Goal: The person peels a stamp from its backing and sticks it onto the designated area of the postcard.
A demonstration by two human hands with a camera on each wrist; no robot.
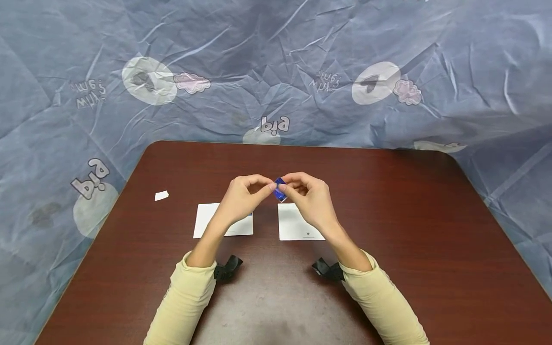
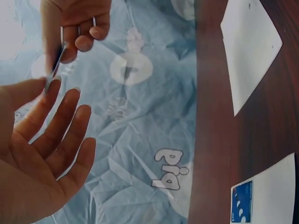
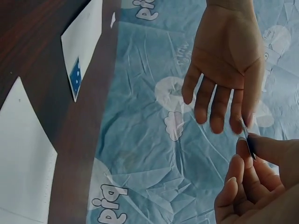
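Both hands are raised over the table and pinch a small blue stamp-like piece between thumb and forefinger. My left hand grips its left edge, while my right hand has the right side. Seen nearly edge-on in the wrist views, the piece is thin and flat. Below the left hand lies a white card, partly hidden by the wrist. A blue rectangle with white shapes sits in that card's corner. Under the right hand is a second white card with a small dark mark near its lower edge.
A small white paper scrap lies at the left of the brown table. Wrinkled blue printed cloth hangs behind the table's far edge. Black wrist mounts stick out inward from the sleeves.
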